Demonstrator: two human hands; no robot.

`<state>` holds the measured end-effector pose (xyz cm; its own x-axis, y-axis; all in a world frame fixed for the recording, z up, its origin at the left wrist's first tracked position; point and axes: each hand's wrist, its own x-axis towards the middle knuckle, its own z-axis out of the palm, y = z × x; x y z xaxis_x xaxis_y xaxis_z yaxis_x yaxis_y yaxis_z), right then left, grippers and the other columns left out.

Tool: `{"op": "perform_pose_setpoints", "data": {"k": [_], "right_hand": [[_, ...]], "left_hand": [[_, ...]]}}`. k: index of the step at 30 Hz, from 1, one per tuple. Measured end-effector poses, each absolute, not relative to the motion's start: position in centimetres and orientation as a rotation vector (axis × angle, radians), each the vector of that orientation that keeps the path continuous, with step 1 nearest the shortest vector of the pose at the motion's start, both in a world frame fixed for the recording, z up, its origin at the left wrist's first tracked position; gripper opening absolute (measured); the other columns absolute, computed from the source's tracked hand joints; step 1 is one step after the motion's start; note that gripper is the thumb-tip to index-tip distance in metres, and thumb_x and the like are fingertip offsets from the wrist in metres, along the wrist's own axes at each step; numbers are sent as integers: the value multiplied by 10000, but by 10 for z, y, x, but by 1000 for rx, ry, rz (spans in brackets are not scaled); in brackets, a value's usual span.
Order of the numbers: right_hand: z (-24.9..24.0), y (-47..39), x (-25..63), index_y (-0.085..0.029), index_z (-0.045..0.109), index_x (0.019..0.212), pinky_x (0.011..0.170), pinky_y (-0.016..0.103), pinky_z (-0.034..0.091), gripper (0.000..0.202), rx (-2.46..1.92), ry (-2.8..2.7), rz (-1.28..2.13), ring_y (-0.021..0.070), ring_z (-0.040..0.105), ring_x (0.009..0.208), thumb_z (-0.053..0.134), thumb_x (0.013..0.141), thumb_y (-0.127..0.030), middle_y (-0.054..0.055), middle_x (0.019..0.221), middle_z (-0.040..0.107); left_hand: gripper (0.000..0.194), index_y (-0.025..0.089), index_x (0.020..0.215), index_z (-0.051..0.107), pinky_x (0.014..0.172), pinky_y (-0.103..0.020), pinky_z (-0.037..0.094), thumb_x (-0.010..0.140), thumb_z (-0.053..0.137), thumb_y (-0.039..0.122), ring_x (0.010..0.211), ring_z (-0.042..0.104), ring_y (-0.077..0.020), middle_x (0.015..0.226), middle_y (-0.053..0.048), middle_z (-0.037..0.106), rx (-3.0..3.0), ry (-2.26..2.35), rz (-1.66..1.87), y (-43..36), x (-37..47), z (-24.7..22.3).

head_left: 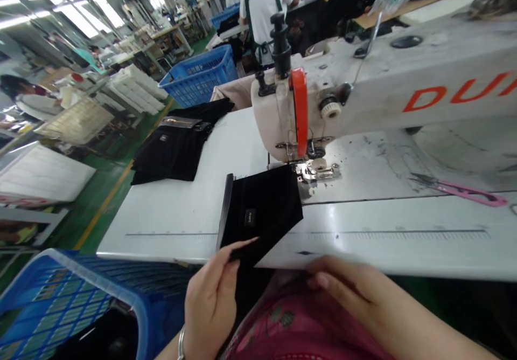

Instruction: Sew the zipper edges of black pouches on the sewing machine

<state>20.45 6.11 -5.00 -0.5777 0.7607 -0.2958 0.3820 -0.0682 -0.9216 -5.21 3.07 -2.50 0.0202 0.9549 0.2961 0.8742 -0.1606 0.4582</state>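
Observation:
A black fabric piece (269, 203) with a small label and a dark strip along its left edge lies on the sewing table. Its far corner is by the presser foot (319, 171) of the sewing machine (278, 106). My left hand (214, 295) pinches the near edge of this piece between thumb and fingers, and the fabric hangs over the table's front edge. At that same edge, further right, my right hand (347, 287) is slightly blurred, with its fingers curled together. Whatever it may hold is hidden.
Stacked black fabric pieces (169, 147) lie at the table's left end, one with a zipper. Pink-handled thread snips (464, 190) lie right of the needle. A blue basket (137, 295) stands at lower left, another blue crate (202, 74) beyond. A person (262, 4) stands behind the machine.

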Motion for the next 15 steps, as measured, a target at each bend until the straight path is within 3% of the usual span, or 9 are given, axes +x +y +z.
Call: {"op": "perform_pose_setpoints", "data": {"k": [1, 3, 6, 9, 12, 15], "right_hand": [[-52, 58, 199, -273, 546, 1071, 768, 345, 549, 198, -1194, -1755, 1773, 177, 668, 833, 417, 977, -390, 18, 920, 696], [-53, 63, 184, -276, 388, 1284, 743, 375, 580, 353, -1138, -1412, 1920, 195, 685, 853, 474, 952, -359, 46, 992, 693], [-50, 94, 162, -255, 229, 1384, 561, 339, 593, 554, -1078, -909, 2026, 172, 679, 642, 529, 923, -321, 67, 978, 699], [-44, 134, 147, -201, 378, 1256, 530, 250, 573, 376, -1026, -751, 2008, 102, 625, 530, 524, 909, -222, 52, 906, 710], [-40, 147, 144, -143, 523, 940, 471, 193, 535, 65, -1033, -799, 2094, 89, 595, 468, 521, 890, -185, 48, 699, 687], [-42, 118, 151, -159, 514, 776, 344, 191, 461, 150, -1048, -894, 2193, 107, 551, 375, 557, 879, -258, 39, 572, 653]], "left_hand": [[204, 185, 989, 636, 564, -220, 547, 962, 434, 180, 685, 682, -148, 780, -12, 710, 2033, 2080, 893, 31, -55, -24], [161, 178, 873, 623, 463, -212, 463, 945, 490, 233, 579, 625, -145, 622, 13, 633, 1965, 2200, 990, 34, -58, -22], [183, 180, 829, 596, 481, -204, 423, 951, 479, 251, 585, 592, -135, 594, 24, 585, 1988, 2194, 1042, 40, -55, -18], [211, 183, 794, 578, 522, -206, 422, 960, 462, 241, 558, 547, -116, 597, 34, 559, 2055, 2189, 1061, 46, -50, -14], [166, 179, 899, 608, 581, -216, 471, 959, 454, 195, 605, 593, -123, 676, 14, 620, 2166, 2130, 1065, 46, -51, -12], [244, 174, 1099, 601, 782, -241, 542, 946, 422, 110, 877, 681, -157, 942, -55, 707, 2494, 1752, 903, 42, -56, -15]]}}
